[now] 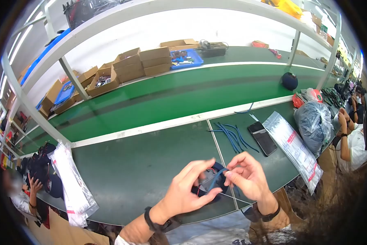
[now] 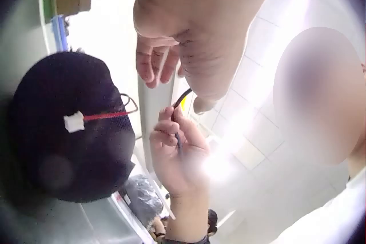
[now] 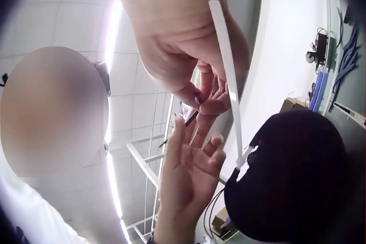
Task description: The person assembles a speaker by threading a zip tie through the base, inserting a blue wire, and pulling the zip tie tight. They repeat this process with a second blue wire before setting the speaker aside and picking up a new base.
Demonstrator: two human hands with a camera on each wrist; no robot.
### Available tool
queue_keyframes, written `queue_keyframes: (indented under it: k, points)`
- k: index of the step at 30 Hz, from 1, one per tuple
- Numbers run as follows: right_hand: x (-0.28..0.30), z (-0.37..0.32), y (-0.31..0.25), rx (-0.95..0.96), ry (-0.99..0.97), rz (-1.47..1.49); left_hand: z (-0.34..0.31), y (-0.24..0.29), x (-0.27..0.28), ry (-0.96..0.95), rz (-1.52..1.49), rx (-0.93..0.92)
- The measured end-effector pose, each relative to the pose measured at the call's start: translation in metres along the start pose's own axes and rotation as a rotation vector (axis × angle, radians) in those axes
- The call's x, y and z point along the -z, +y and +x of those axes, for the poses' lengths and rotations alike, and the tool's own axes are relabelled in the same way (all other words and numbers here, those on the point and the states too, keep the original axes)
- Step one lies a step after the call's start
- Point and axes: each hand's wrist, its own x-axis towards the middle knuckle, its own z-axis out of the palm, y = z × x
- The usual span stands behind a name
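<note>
My right hand (image 1: pixel 249 177) pinches a thin blue strip (image 1: pixel 217 179) between thumb and fingers. The strip slants down toward my left hand (image 1: pixel 191 183), whose fingers and thumb are spread and fairly straight; its end lies close by the left thumb. In the left wrist view the strip runs dark between the right fingertips and the left thumb. Below both hands lies a round, dark fabric piece (image 2: pixel 68 141), partly hidden by them in the head view. From it comes a red wire (image 2: pixel 106 116) with a white connector (image 2: pixel 74 122).
Several blue strips (image 1: pixel 231 136) lie beyond the right hand, beside a phone (image 1: pixel 262 139) and a printed plastic bag (image 1: pixel 293 147). A stuffed clear bag (image 1: pixel 313 124) stands farther right. White packets (image 1: pixel 73 183) lie at left. Cardboard boxes (image 1: pixel 128 65) line the back shelf. People sit at both sides.
</note>
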Motion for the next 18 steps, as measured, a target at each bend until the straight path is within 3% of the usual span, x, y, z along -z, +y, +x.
queue_keyframes:
  k: [3,6,8,9,13,18]
  points:
    - [-0.013,-0.004,-0.005,-0.065,-0.051,-0.015,0.002,-0.035,-0.005,0.001,-0.155,-0.133]
    - [-0.009,-0.007,-0.004,-0.153,-0.147,0.006,-0.011,-0.04,-0.002,-0.004,-0.549,0.169]
    - [0.003,-0.005,0.011,-0.146,-0.262,0.314,-0.017,-0.054,0.002,0.015,-0.731,0.341]
    - [0.007,-0.003,0.016,-0.139,-0.323,0.465,-0.017,-0.066,0.001,0.012,-0.811,0.337]
    - [-0.006,-0.014,0.013,-0.118,-0.069,0.615,-0.015,-0.07,0.003,-0.1,-0.966,0.391]
    - [0.005,-0.019,0.036,0.245,0.003,0.388,-0.017,-0.073,0.004,-0.231,-0.997,0.305]
